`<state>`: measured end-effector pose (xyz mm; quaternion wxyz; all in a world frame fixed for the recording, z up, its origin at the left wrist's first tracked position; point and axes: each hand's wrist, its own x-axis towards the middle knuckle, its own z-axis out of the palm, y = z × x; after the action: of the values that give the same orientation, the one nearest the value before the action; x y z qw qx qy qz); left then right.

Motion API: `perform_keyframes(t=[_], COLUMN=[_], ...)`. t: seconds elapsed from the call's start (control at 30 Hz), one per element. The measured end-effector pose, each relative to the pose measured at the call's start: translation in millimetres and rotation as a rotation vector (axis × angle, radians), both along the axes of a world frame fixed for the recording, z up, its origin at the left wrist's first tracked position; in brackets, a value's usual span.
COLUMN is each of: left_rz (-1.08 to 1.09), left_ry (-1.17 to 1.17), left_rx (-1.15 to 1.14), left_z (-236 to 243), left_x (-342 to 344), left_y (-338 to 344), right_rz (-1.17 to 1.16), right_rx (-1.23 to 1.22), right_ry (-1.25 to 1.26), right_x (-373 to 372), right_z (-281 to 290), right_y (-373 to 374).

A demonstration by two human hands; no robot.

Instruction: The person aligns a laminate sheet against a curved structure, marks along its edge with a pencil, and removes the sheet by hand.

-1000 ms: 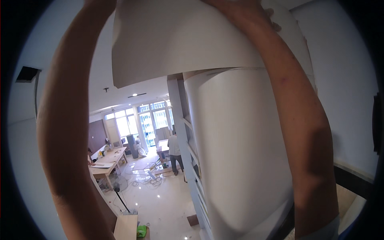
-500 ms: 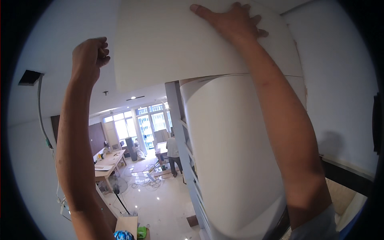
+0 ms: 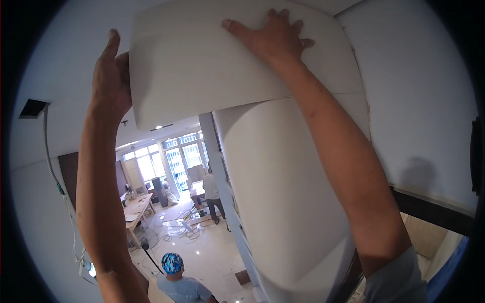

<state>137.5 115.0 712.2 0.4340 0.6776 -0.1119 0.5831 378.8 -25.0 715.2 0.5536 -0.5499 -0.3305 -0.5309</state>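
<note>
A large off-white sheet (image 3: 187,65) spans the top of the view, its lower left corner standing free. My right hand (image 3: 280,40) presses flat on its face with fingers and thumb spread. At the sheet's left edge is my left hand (image 3: 112,76), thumb stretched upward and apart from the sheet. The other fingers of that hand pass behind the edge and are partly hidden. Below the sheet's lower edge, a pale curved sheet (image 3: 278,187) hangs down and bulges toward me. My right forearm crosses in front of both.
A grey ladder-like frame (image 3: 214,146) stands beside the curved sheet. Below are a person in a patterned blue cap (image 3: 172,263) and another person (image 3: 212,194) farther off. A wooden worktable (image 3: 137,208) and loose cables (image 3: 189,233) lie beyond. A conduit (image 3: 48,151) hangs at left.
My left hand has gone from curled fingers beside the sheet to its left edge, thumb raised. The sheet and right hand appear farther left in view. The capped person shows more fully.
</note>
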Motion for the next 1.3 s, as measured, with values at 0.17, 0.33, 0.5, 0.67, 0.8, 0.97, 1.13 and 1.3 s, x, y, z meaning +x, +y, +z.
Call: perform_keyframes(t=[0.17, 0.33, 0.5, 0.67, 0.8, 0.97, 1.13, 1.3], left_rz=[0.35, 0.423, 0.278, 0.15, -0.059, -0.284, -0.441, -0.578], left_ry=[-0.049, -0.041, -0.067, -0.089, -0.183, -0.224, -0.199, -0.175], left_rx=[-0.004, -0.052, -0.184, -0.374, -0.485, -0.716, -0.791, -0.873], left_z=[-15, -55, -188, -346, -438, -524, -571, -607], left_x=[16, -18, -75, -77, -49, -31, -20, 0], left_y=[-16, 10, 53, 86, 75, 46, 26, 2], right_rz=[-0.053, -0.029, -0.028, -0.005, 0.019, 0.144, 0.494, 0.842], right_rx=[-0.053, -0.086, -0.162, -0.172, -0.152, -0.116, 0.221, 0.491], right_ry=[0.008, -0.25, -0.267, -0.016, 0.171, 0.211, 0.24, 0.281], right_x=[5, 19, 19, 31, 47, 40, 21, 6], right_z=[-10, -84, -241, -380, -434, -471, -470, -460], right_y=[7, -1, -45, -74, -81, -89, -90, -110])
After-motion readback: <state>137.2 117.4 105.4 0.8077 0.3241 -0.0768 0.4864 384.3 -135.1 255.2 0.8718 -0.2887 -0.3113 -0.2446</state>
